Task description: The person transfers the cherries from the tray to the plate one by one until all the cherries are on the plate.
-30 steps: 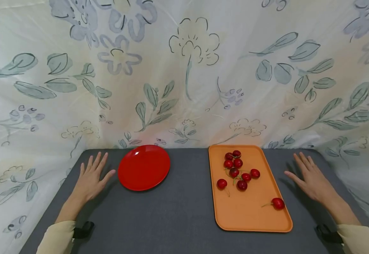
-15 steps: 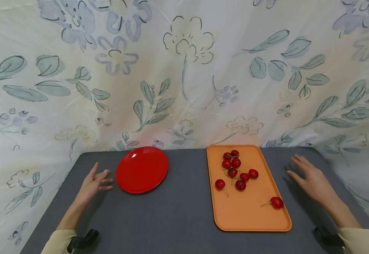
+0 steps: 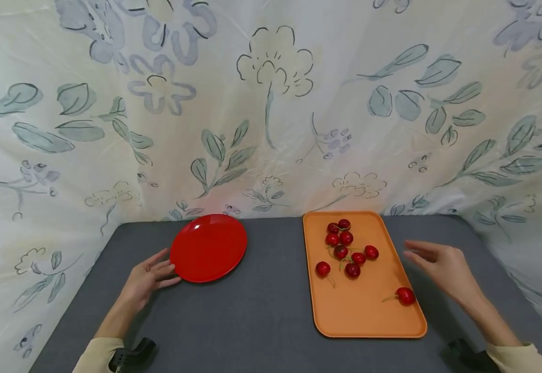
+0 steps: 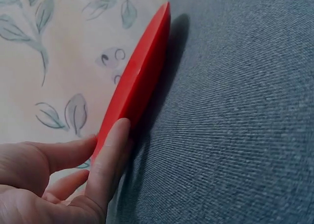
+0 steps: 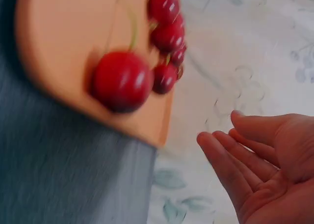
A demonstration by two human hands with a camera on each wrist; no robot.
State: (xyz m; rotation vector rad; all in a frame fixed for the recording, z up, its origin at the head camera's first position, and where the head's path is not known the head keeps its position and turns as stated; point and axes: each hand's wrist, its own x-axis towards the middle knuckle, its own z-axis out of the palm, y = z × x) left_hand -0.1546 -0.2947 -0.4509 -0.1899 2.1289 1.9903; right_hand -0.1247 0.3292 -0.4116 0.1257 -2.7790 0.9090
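A red plate [image 3: 209,248] lies on the dark grey table, left of centre. My left hand [image 3: 142,282] is at its left rim, fingers extended. In the left wrist view, the fingertips [image 4: 117,133] come up against the plate's edge [image 4: 132,81], thumb on the upper side; whether they press on it is unclear. On the right, an orange tray [image 3: 364,316] carries several dark red cherries [image 3: 346,238] with stems. One cherry [image 3: 405,296] sits apart near the tray's right edge. Beside that edge, my right hand [image 3: 445,269] hovers with nothing in it, thumb and fingers apart.
Behind the table [image 3: 271,290] hangs a pale cloth [image 3: 298,129] with painted flowers and leaves. A bare stretch of table separates the plate from the tray. Dark bands [image 3: 133,355] circle both wrists.
My left hand has turned and moved right to the plate's rim. My right hand has shifted left toward the tray, its fingers drawing closer together. Plate and cherries stay in place.
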